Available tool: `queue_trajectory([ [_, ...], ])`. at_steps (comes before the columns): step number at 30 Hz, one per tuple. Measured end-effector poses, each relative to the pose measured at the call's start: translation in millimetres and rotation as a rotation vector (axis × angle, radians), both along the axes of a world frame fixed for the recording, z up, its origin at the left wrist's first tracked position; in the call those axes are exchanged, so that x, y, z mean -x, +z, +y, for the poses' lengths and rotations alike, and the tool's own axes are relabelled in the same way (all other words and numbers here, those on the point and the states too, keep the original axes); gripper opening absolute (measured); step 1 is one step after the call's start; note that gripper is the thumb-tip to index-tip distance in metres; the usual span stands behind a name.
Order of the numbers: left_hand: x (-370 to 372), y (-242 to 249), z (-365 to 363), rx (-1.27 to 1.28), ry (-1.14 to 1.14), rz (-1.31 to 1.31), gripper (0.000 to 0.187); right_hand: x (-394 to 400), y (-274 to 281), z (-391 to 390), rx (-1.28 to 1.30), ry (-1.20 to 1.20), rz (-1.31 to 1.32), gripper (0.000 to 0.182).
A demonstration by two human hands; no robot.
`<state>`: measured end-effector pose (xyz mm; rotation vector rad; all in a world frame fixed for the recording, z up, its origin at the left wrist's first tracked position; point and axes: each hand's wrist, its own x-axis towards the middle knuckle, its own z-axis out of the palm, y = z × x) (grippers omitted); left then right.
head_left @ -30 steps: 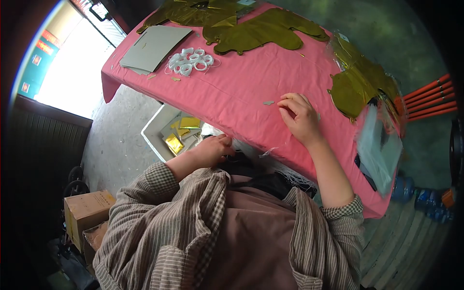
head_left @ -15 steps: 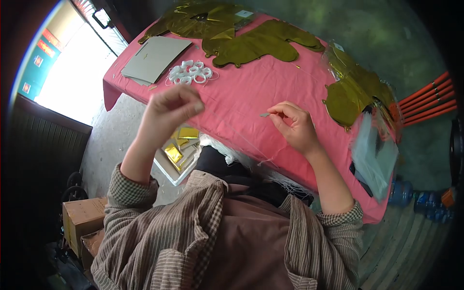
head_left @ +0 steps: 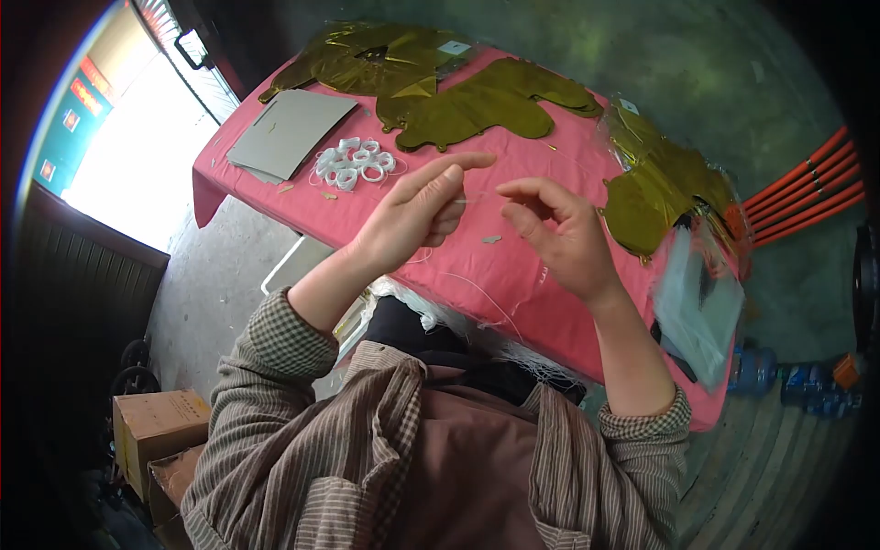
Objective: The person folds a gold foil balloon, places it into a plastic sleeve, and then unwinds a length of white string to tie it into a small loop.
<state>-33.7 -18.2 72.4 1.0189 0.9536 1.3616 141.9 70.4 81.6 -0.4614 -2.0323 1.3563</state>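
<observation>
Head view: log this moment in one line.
left hand: holding white string | right hand: raised, fingers curled | string coils: on pink cloth

The tablecloth (head_left: 440, 218) is matt pink cloth, lightly creased. The gold sheets (head_left: 477, 103) look like thin foil or plastic film, glossy and wrinkled in places. The board stack (head_left: 291, 136) appears to be grey card, smooth and matt. The clear bags (head_left: 698, 307) are shiny, crumpled plastic. The box (head_left: 165, 423) is brown cardboard, matt. The shirt (head_left: 275, 440) is striped woven cloth.
</observation>
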Motion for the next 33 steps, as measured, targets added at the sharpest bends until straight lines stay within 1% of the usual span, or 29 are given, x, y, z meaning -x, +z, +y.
queue_trajectory([
  [1,-1,-2,-2,0.0,-0.006,0.088,0.046,2,-3,0,0.015,0.004,-0.03,0.015],
  [2,-4,-5,-3,0.003,-0.006,0.087,0.046,4,-6,0,0.031,0.01,-0.061,0.015],
  [4,-9,-9,-5,-0.113,0.065,0.344,0.046,8,-15,0,0.074,0.042,-0.101,0.015],
  [5,-9,-9,-6,-0.112,0.067,0.346,0.046,9,-17,0,0.115,0.071,-0.14,0.014],
  [6,-9,-9,-7,-0.117,0.057,0.43,0.046,10,-15,1,0.116,0.07,-0.139,0.014],
  [7,-9,-9,-7,-0.123,0.046,0.513,0.046,10,-12,2,0.042,0.126,-0.274,0.014],
  [8,-8,-8,-6,-0.121,0.046,0.513,0.046,11,-11,3,-0.033,0.182,-0.408,0.015],
  [9,-7,-8,-6,-0.121,0.043,0.512,0.045,11,-13,3,-0.033,0.184,-0.406,0.015],
  [11,-4,-8,-5,-0.12,0.043,0.513,0.044,12,-18,3,0.373,0.361,-0.2,0.017],
  [12,-3,-10,-5,-0.092,0.036,0.45,0.039,13,-18,3,0.371,0.363,-0.2,0.017],
  [14,-1,-19,-6,-0.062,0.027,0.387,0.036,13,-17,2,0.544,0.343,0.145,0.019],
  [15,0,-29,-8,0.016,0.026,0.396,0.031,14,-18,5,0.542,0.342,0.144,0.019],
  [16,-1,-33,-10,0.094,0.024,0.404,0.029,15,-21,10,0.476,0.264,0.193,0.018],
  [17,-4,-34,-11,0.04,-0.016,0.416,0.027,16,-24,13,0.412,0.185,0.24,0.019],
  [18,-6,-31,-13,0.041,-0.019,0.416,0.027,17,-28,15,0.206,0.089,0.127,0.02],
  [19,-6,-25,-15,0.028,-0.069,0.39,0.027,16,-38,16,0.207,0.085,0.126,0.02],
  [20,-5,-19,-17,0.014,-0.117,0.364,0.027,18,-44,15,0.01,0.136,0.056,0.02],
  [21,2,-16,-15,-0.004,-0.086,0.359,0.027,18,-47,14,-0.187,0.191,-0.015,0.02],
  [22,9,-13,-14,-0.018,-0.054,0.352,0.026,11,-47,12,-0.18,0.278,-0.102,0.02],
  [23,9,-7,-15,0.019,-0.027,0.461,0.026,9,-37,8,-0.179,0.284,-0.103,0.02],
  [24,8,-10,-14,0.018,-0.023,0.464,0.026,8,-27,6,-0.018,0.445,-0.161,0.02],
  [25,7,-15,-13,-0.034,-0.067,0.368,0.026,6,-19,4,0.146,0.602,-0.218,0.019],
  [26,4,-18,-13,-0.086,-0.112,0.271,0.026,3,-14,3,0.144,0.602,-0.215,0.019],
  [27,-3,-10,-17,0.038,-0.17,0.11,0.026,0,-10,2,0.39,0.58,-0.034,0.019],
  [28,-12,-21,-16,0.017,-0.147,0.142,0.027,-2,-5,1,0.635,0.548,0.148,0.019],
  [29,-19,-31,-15,-0.003,-0.124,0.173,0.028,4,4,-2,0.495,0.343,0.159,0.019],
  [30,-18,-31,-16,-0.073,-0.208,0.248,0.029,8,-3,6,0.494,0.344,0.159,0.019],
  [32,-12,-14,-19,-0.085,-0.185,0.237,0.029,13,-32,25,-0.388,0.015,0.086,0.018],
  [33,-7,-5,-20,-0.098,-0.155,0.226,0.029,8,-34,22,-0.238,0.105,-0.041,0.017],
])
